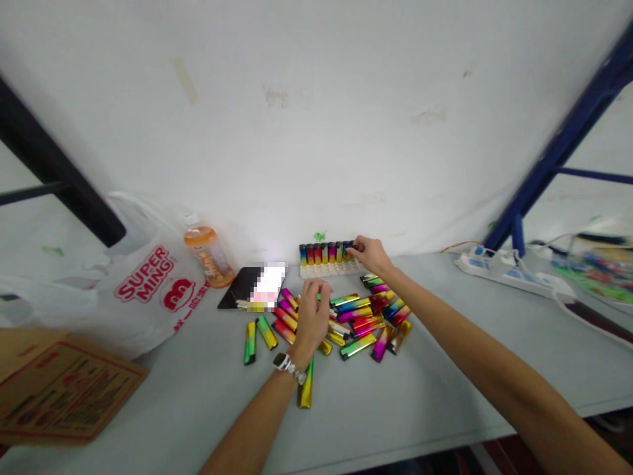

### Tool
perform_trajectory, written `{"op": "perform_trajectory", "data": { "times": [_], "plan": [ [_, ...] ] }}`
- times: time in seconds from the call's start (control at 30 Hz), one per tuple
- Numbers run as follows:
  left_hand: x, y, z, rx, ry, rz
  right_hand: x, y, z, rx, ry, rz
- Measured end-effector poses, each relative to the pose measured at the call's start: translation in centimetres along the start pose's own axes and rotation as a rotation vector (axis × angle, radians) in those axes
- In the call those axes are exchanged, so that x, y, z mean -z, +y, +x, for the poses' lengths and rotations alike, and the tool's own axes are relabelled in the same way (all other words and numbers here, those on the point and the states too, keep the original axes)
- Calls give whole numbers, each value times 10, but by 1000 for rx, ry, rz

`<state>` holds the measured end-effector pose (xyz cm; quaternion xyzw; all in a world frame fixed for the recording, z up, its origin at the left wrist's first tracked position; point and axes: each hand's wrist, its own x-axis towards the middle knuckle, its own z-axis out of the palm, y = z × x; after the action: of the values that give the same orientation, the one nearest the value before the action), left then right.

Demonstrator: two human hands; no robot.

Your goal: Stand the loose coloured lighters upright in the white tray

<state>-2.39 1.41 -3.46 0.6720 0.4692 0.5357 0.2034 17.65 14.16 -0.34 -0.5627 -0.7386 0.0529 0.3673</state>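
Observation:
A pile of several rainbow-coloured metallic lighters (363, 320) lies on the white table (198, 396). Behind it a white holder tray (329, 268) stands by the wall with a row of lighters (321, 253) upright in it. My right hand (370, 254) reaches to the tray's right end, fingers pinched on a lighter there. My left hand (312, 316), with a watch on the wrist, hovers over the pile, fingers curled together on something I cannot make out.
An orange drink bottle (208, 254) and a white plastic bag (143, 290) stand at the left. A dark phone (252, 287) lies beside the pile. A cardboard box (59, 389) sits at the front left. A power strip (499, 269) with cables lies at the right.

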Motion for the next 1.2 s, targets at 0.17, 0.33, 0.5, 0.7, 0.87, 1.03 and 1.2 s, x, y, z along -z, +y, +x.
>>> {"op": "perform_trajectory", "data": {
  "times": [0.17, 0.33, 0.5, 0.7, 0.87, 1.03, 1.2],
  "plan": [
    [2, -1, 0, -6, -20, 5, -7, -4, 12, -24, -60, -94],
    [1, -1, -1, -3, -25, 6, -4, -11, 21, -17, -128, -216],
    [0, -3, -1, -3, -26, 12, 2, -18, 31, -38, -236, -250],
    [0, -4, 0, 6, -40, 28, -3, -21, 29, -69, -232, -318],
    [0, -3, -1, 2, -45, 17, -6, -23, 7, -59, -157, -318],
    [-3, -2, 0, -7, -42, 47, -9, -25, -12, -10, -139, -399],
    [-5, 1, 2, -5, -26, 93, -14, -27, -28, -24, -137, -516]
  ]
}}
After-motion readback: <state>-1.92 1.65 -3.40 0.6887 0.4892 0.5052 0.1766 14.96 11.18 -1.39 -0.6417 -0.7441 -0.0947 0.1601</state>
